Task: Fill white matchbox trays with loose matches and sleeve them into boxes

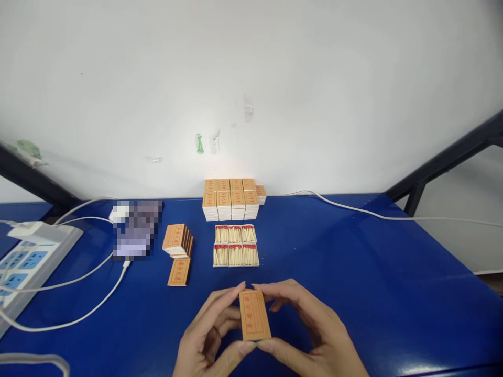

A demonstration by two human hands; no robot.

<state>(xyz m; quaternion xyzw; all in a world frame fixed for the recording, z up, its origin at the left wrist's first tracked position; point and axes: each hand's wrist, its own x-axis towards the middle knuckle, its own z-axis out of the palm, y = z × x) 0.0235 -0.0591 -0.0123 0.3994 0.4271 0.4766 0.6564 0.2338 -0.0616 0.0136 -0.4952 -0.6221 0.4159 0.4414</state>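
Between my two hands is an orange matchbox with red lettering, held above the blue table near its front. My left hand grips its left side, index finger at the far end and thumb at the near end. From the right, my right hand pinches the same two ends. Beyond them lie several open matchbox trays in two rows, filled with red-tipped matches. Left of these, a leaning stack of matchboxes stands behind a single matchbox lying flat.
Several stacked matchboxes form a block against the white wall. A blurred-out phone with a charging cable lies at the left. A white power strip sits at the far left. Another cable crosses the back right.
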